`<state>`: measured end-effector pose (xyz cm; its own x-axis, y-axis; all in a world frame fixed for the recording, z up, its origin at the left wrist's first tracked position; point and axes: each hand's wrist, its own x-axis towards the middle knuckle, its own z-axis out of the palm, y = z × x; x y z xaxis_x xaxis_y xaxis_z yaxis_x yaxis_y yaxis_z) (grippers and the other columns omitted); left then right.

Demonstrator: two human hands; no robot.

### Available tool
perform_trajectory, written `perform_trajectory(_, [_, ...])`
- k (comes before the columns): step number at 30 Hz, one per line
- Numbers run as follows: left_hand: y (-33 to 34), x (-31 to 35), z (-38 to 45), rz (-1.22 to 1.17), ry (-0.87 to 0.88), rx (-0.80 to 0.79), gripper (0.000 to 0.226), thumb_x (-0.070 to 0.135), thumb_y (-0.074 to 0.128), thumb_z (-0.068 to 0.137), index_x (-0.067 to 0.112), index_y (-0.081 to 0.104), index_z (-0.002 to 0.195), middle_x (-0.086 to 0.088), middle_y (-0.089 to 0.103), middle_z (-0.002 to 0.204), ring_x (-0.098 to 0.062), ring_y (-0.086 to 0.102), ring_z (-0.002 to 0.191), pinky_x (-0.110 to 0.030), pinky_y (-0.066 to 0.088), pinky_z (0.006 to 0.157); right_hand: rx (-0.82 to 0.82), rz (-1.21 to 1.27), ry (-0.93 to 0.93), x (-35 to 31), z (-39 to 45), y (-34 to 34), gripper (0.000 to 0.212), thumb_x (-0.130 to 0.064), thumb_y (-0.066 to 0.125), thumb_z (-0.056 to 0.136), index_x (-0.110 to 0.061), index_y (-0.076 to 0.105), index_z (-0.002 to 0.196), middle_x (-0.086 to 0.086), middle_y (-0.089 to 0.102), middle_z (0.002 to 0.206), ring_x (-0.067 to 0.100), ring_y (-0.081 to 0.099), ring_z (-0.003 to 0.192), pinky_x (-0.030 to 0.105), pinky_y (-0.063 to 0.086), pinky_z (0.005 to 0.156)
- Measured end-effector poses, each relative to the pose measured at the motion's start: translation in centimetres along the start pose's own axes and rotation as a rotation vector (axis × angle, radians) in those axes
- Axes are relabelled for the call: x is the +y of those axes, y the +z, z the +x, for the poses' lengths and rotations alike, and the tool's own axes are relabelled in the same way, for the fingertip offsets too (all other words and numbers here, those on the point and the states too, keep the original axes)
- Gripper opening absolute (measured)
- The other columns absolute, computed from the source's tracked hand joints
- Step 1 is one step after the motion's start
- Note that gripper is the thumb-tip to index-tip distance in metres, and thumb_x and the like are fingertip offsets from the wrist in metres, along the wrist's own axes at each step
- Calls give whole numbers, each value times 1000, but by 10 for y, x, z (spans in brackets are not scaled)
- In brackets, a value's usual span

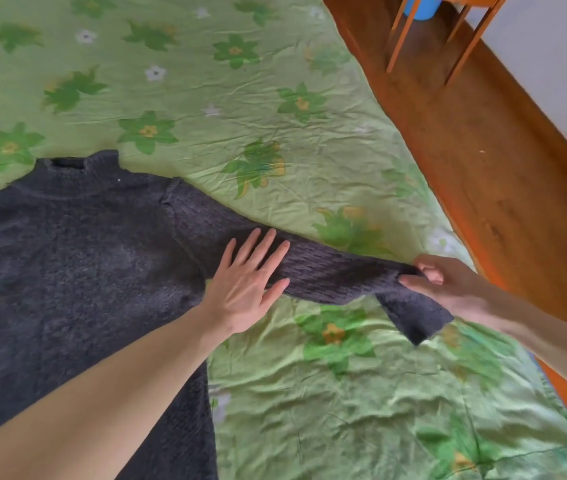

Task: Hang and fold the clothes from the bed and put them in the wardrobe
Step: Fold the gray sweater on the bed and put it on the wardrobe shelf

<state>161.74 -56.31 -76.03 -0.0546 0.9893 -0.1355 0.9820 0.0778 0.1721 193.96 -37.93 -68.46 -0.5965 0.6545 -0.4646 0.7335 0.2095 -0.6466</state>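
Note:
A dark grey knitted sweater (pixel 78 244) lies flat on the bed, its neck opening toward the far side and one sleeve (pixel 327 271) stretched out to the right. My left hand (pixel 245 287) rests flat with spread fingers on the sleeve near the armpit. My right hand (pixel 444 282) pinches the sleeve near its cuff, and the cuff end hangs bent below the fingers. The sweater's left sleeve and hem run out of view.
The bed is covered by a green sheet with a flower print (pixel 240 109), wrinkled at the near right. Its right edge meets a brown wooden floor (pixel 483 161). Orange wooden furniture legs (pixel 403 32) and a blue container (pixel 422 6) stand at the top right.

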Motion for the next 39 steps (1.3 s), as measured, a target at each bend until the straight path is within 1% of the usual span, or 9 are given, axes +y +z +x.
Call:
perform_trajectory(7, [7,13,4,99,218,43,71,64,17,107,33,6,170,-4,-1,178,-33,2,164,-68,16,126,156,179,219,17,-21,-15,30,-57,79,80,-27,73,85,-2,75,68,12,60,51,27,40,54])
perform_trajectory(11, [15,21,8,116,149,-14,75,70,10,104,34,6,169,-4,-6,178,-34,-2,164,-70,15,124,123,66,239,40,-27,-8,31,-63,78,80,-38,73,97,-18,76,89,1,70,81,27,48,72])
perform_trajectory(15, [14,24,7,105,136,-54,77,72,8,102,34,6,169,-4,-7,178,-33,-4,164,-69,11,126,152,84,264,42,-35,-3,31,-61,76,77,-33,74,90,-16,76,84,5,70,77,29,46,69])
perform_trajectory(21, [-19,39,-12,-156,199,109,52,36,37,112,13,45,158,-8,43,165,-24,31,156,-45,27,128,279,401,250,-40,-26,26,19,-31,76,95,-13,71,92,8,76,73,11,59,52,23,43,41])
perform_trajectory(25, [-62,37,-37,-875,-88,100,43,43,43,112,18,60,142,2,73,128,-12,67,116,-38,55,99,260,490,140,-130,-4,76,18,-26,76,96,-8,74,93,2,74,70,6,60,52,21,45,42])
perform_trajectory(29, [-103,4,-55,-1399,-340,75,45,73,54,90,39,64,117,20,75,106,8,67,104,-21,54,93,235,557,8,-210,20,135,17,-28,64,104,-20,77,98,-13,75,73,2,68,65,17,52,57])
perform_trajectory(33, [-122,-64,-83,-1413,-472,268,14,9,68,99,19,69,109,10,79,95,4,71,90,-12,50,81,75,791,-18,-271,39,176,48,-44,32,113,-23,75,113,-3,81,103,12,76,92,23,57,79])
perform_trajectory(35, [-128,-102,-100,-1358,-514,301,17,0,61,101,12,72,108,5,77,97,0,68,89,-14,48,82,140,764,-113,-286,44,200,52,-55,32,107,-25,74,113,-3,79,109,13,75,99,27,58,85])
perform_trajectory(39, [-133,-171,-135,-1404,-685,410,19,4,57,103,14,74,102,7,78,93,-5,72,91,-17,52,83,444,197,-347,-288,50,238,49,-48,32,109,-19,69,126,-5,67,124,13,61,119,40,48,105])
